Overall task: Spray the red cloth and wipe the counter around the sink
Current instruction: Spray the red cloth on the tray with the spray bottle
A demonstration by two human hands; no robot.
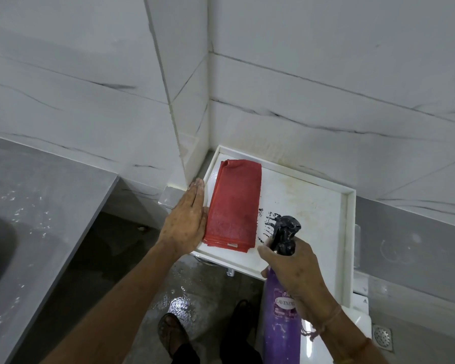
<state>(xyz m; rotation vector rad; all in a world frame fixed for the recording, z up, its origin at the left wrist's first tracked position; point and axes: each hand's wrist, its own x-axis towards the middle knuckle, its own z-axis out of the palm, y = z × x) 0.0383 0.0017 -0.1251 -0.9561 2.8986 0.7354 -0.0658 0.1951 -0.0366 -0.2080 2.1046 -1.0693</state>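
A folded red cloth (234,206) lies flat on a white rimmed shelf (313,206) in the wall corner. My left hand (187,219) rests flat, fingers together, against the cloth's left edge and the shelf's rim. My right hand (292,266) grips the neck of a purple spray bottle (281,319) labelled lavender. Its black trigger head (284,232) points toward the cloth from the right. The grey counter (45,206) is at the left, with the sink's curved edge (0,245) at the far left.
White marbled wall tiles rise behind the shelf. A wet grey floor (179,298) lies between counter and shelf, with my sandalled feet (174,334) below. A white toilet tank lid (360,311) sits under the shelf, and a floor drain (382,337) is at lower right.
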